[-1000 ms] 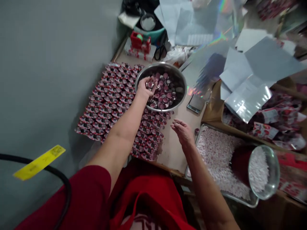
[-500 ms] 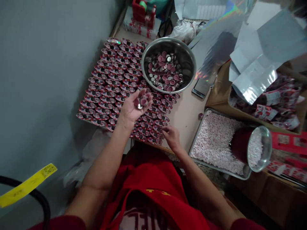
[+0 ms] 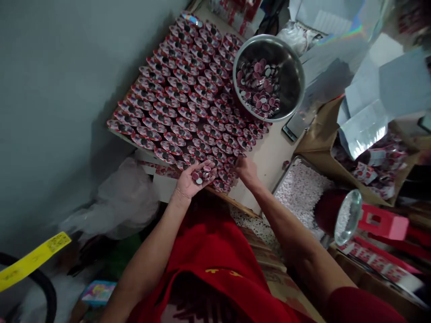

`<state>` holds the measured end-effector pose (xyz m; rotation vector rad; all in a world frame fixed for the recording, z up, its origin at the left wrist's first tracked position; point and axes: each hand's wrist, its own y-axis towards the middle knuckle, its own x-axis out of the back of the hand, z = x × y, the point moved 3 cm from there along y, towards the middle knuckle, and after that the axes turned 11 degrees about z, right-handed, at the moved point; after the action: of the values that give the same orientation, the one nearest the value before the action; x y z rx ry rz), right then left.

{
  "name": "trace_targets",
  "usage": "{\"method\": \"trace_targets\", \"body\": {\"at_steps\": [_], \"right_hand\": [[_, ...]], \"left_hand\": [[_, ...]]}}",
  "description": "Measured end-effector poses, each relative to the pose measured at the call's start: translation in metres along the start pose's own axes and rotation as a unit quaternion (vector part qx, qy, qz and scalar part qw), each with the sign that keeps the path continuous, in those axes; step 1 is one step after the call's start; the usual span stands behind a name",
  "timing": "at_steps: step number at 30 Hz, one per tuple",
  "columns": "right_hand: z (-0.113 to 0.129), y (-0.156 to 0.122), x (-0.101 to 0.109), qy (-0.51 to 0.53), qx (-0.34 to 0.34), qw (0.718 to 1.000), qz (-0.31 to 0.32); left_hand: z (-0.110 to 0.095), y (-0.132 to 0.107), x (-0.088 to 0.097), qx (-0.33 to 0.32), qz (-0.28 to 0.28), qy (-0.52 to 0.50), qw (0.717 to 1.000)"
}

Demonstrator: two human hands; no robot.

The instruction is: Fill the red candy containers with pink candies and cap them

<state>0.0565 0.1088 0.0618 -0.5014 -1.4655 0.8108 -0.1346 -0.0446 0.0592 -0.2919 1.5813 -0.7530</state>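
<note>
My left hand [image 3: 189,183] is turned palm up near the table's front edge, cupping several small round caps [image 3: 203,174], some maroon and some silvery. To its right, my right hand [image 3: 247,171] reaches to the right side of the packed rows, its fingers pinched together. Whatever is between those fingertips is hidden. Tightly ranked red-and-pink printed packs [image 3: 178,99], with dark round openings on top, cover the left part of the table. A steel bowl [image 3: 296,92] at the back right of the rows holds many more such caps.
Right of the table surface [image 3: 251,194] lies a tray of small whitish pellets [image 3: 301,181] with a tilted dark red container [image 3: 328,211] on it. Behind is a cardboard box [image 3: 314,134] of filled pouches. A wall [image 3: 67,67] borders the left; plastic bags [image 3: 124,197] hang below.
The view has turned. My left hand with the caps has come back from above the rows to the front edge. My right hand has shifted farther up along the rows' right side.
</note>
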Motion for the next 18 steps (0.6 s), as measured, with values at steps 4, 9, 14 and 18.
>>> {"method": "trace_targets", "body": {"at_steps": [4,9,14,18], "right_hand": [[0.003,-0.011,0.005,-0.035,0.044,0.998,-0.01],[0.025,-0.037,0.001,0.048,0.317,0.947,-0.018],[0.019,-0.052,-0.026,0.099,0.493,0.861,0.072],[-0.002,-0.051,-0.041,0.16,0.434,0.88,0.11]], "left_hand": [[0.024,0.0,0.004,-0.03,-0.01,-0.003,0.999],[0.052,0.001,0.005,-0.042,-0.047,-0.008,0.998],[0.08,0.005,0.01,-0.019,-0.099,-0.015,0.995],[0.101,0.003,0.021,-0.008,-0.129,-0.019,0.991]]}}
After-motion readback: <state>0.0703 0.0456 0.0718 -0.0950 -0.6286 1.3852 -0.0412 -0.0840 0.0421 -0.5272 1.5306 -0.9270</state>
